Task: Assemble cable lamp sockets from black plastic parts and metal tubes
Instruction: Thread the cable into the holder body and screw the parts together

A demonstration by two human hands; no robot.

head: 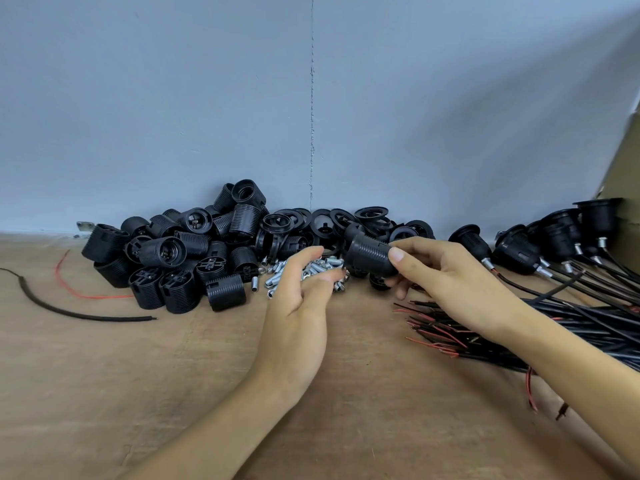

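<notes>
On the far middle of the table (138,393), my right hand (450,282) clamps thumb and fingers on a black threaded socket shell (370,259), lifted just right of the heap of metal tubes (325,265). My left hand (301,296) reaches in from the near side, palm turned inward, fingers loosely curved and apart over the heap, with no tube visibly in them. Done well, I judge, this means lifting one tube by its end, squaring it to the shell's narrow end and holding the shell steady.
</notes>
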